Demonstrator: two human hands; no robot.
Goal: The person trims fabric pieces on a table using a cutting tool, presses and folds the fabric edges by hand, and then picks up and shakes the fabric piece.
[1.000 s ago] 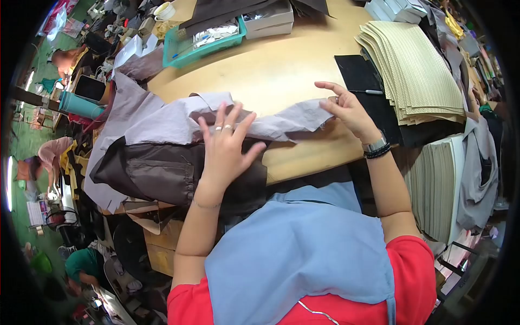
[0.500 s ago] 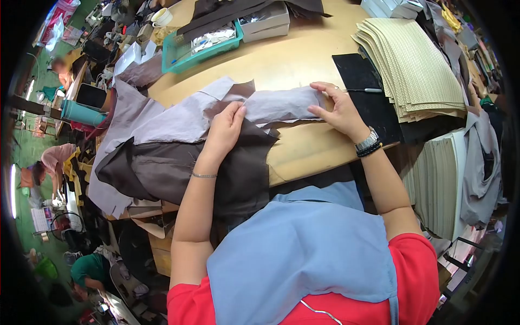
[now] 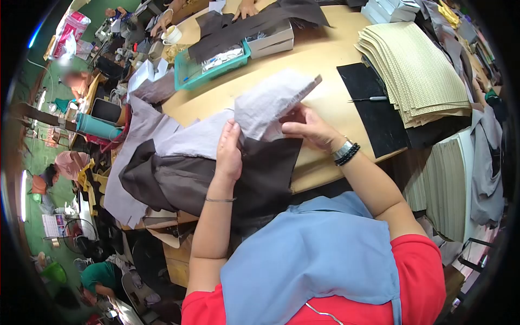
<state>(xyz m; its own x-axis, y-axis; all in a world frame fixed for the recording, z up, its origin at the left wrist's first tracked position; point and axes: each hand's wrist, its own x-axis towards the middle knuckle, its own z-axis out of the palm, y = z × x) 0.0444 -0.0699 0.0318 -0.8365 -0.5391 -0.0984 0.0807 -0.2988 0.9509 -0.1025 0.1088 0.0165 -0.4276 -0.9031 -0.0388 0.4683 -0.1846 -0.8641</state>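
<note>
A light grey-lilac fabric piece (image 3: 276,100) is raised off the table, its upper right edge bordered in dark brown. My left hand (image 3: 229,149) is closed on its left side, thumb and fingers pressed together. At the lower right edge, my right hand (image 3: 311,129) pinches the cloth with the thumb towards me; some of its fingertips are hidden by fabric. More of the pale cloth (image 3: 197,138) stretches to the left. Beneath both hands lies dark brown fabric (image 3: 184,176), bunched at its left and hanging over the table's front edge.
Behind the hands are a teal basket (image 3: 214,70) and a grey box (image 3: 271,44). A thin pointed tool (image 3: 375,99) lies on black sheet material (image 3: 374,116), beside stacked cream textured sheets (image 3: 414,76). A co-worker's hand (image 3: 246,9) rests on dark cloth across the wooden table (image 3: 319,59).
The pale cloth, formerly stretched flat between my hands, is now lifted and folded upward. My right hand has moved left and down, nearer my left hand. A co-worker's hand has appeared at the far side.
</note>
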